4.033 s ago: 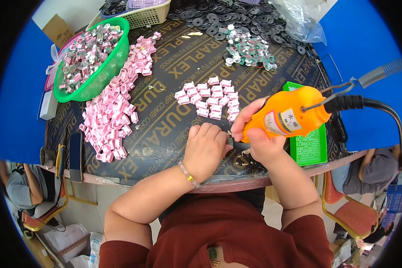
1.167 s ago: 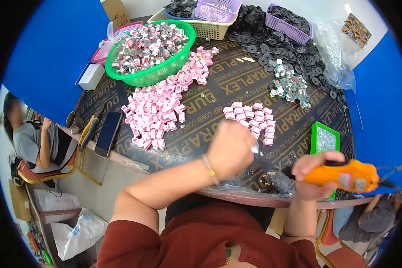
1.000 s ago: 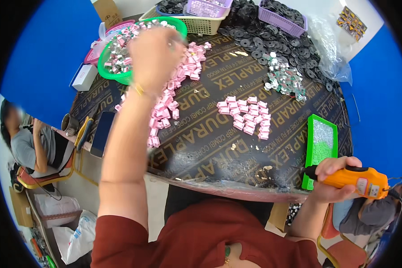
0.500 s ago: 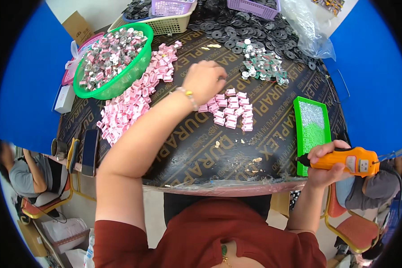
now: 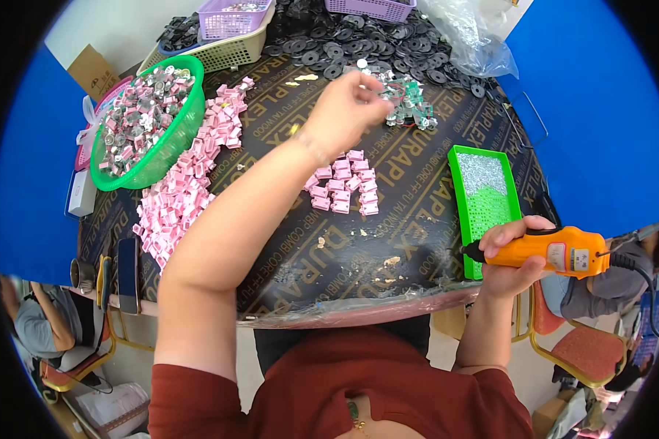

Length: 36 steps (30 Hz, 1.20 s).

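Clutching screwdriver (image 5: 564, 252), right hand (image 5: 508, 260) by tabletop edge (image 5: 373, 311), room leftward; left hand (image 5: 344, 111), fingers parted.

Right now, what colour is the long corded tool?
The long corded tool is orange with a black nose, best seen in the head view.

the left hand (image 5: 346, 113) is by green parts (image 5: 414, 106), the right hand (image 5: 507, 274) gripping an orange power tool (image 5: 556, 251).

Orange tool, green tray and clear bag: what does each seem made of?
Orange tool: probably hard plastic, smooth with slight sheen; its housing looks moulded.
Green tray: likely rigid plastic, evenly coloured, with crisp straight walls.
Clear bag: apparently thin plastic film, glossy, see-through and creased.
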### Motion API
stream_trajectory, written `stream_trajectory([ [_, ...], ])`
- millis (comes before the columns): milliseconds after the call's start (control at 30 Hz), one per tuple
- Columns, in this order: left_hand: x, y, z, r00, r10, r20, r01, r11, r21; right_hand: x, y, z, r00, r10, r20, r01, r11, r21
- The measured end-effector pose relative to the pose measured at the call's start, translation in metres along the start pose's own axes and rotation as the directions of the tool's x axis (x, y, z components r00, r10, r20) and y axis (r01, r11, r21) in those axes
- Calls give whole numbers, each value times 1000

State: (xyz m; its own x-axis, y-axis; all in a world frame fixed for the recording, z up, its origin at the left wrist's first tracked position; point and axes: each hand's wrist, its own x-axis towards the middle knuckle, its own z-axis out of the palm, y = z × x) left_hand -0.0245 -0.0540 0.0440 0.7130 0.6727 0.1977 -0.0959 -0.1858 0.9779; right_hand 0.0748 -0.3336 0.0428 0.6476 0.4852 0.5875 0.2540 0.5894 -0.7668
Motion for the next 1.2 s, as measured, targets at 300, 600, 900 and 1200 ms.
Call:
stream_trajectory([
  [300, -181, -6, -1, 874, 39, 485, -343, 756, 558, 5, -8, -25, 997, -72, -8, 71, 996, -59],
  [600, -186, 3, 25, 696, 281, 661, -704, 453, 548, 23, -14, -50, 993, -87, -74, 79, 992, -102],
  [900, -186, 2, 18, 812, 79, 578, -463, 690, 557, 35, 17, -84, 997, -7, -71, -1, 995, -101],
  [1200, -196, 6, 2, 827, -464, 316, 519, 848, -112, 35, 23, -84, 997, -13, -74, 1, 988, -157],
])
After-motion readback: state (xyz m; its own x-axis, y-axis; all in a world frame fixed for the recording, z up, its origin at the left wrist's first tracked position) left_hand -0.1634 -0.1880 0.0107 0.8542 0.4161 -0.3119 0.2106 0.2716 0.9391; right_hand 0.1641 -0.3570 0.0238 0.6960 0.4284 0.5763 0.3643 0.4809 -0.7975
